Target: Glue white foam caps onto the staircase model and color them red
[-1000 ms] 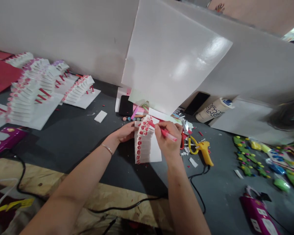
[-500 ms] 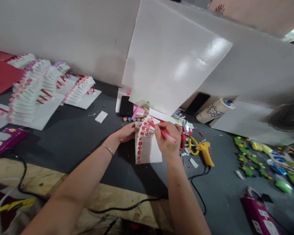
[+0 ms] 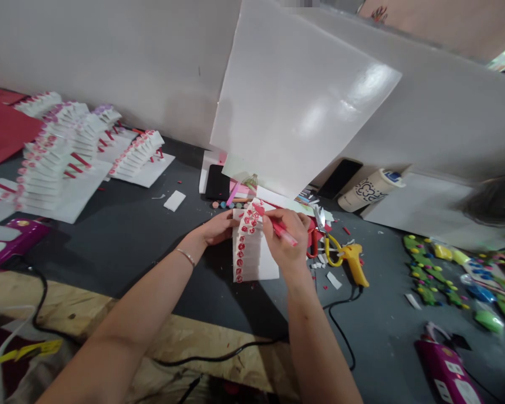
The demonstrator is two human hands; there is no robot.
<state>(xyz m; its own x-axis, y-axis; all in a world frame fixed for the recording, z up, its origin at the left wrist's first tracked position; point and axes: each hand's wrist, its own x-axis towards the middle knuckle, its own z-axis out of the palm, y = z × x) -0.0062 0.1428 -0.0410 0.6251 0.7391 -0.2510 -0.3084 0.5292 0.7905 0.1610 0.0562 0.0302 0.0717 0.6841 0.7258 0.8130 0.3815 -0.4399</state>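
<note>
In the head view a white paper staircase model (image 3: pixel 249 252) with red patterns along its step ends stands on a white base in front of me. My left hand (image 3: pixel 221 227) grips the model's upper left edge; some fingertips are hidden behind it. My right hand (image 3: pixel 289 235) is closed around a red marker (image 3: pixel 283 231), with its tip at the upper steps. The red patterns there are densest near the marker.
Similar paper models (image 3: pixel 141 157) stand at the left. Beside my right hand lie scissors (image 3: pixel 321 221), a yellow glue gun (image 3: pixel 354 264) and paper scraps. A cup (image 3: pixel 368 189), purple power strips (image 3: pixel 448 367) and black cables surround the work area. A white board leans behind.
My right hand has shifted the marker slightly, and a little more red shows on the upper steps. My left hand and the model stay in place.
</note>
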